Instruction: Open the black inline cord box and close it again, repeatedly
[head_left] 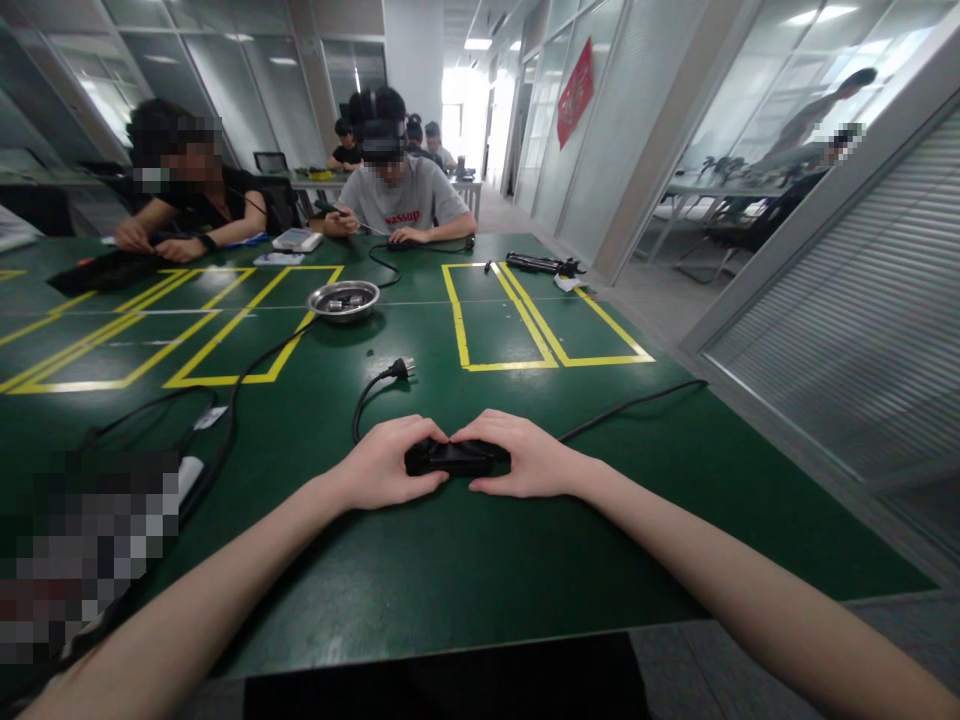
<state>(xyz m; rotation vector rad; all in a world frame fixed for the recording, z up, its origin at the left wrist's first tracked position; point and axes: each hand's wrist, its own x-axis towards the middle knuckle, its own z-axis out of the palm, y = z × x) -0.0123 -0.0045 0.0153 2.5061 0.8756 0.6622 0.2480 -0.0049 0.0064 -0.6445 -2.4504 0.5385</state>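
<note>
Both of my hands grip a black power adapter [459, 459] at the near middle of the green table. My left hand [390, 458] wraps round its left end, thumb on the near side. Round the right end closes my right hand [525, 455], with the fingertips of both hands almost meeting on top. A short cord curls out beyond my left hand to a black mains plug [403, 369] lying on the table. From behind my right hand a thin black cable [634, 404] runs off to the right. The adapter's ends are hidden by my palms.
A metal bowl [343, 301] with small metal parts stands ahead left. Yellow tape outlines [510, 366] mark the green table [420, 590]. A black folded tripod-like item [544, 264] lies far right. A black cable [234, 400] crosses the left. Opposite, two people [405, 195] handle things.
</note>
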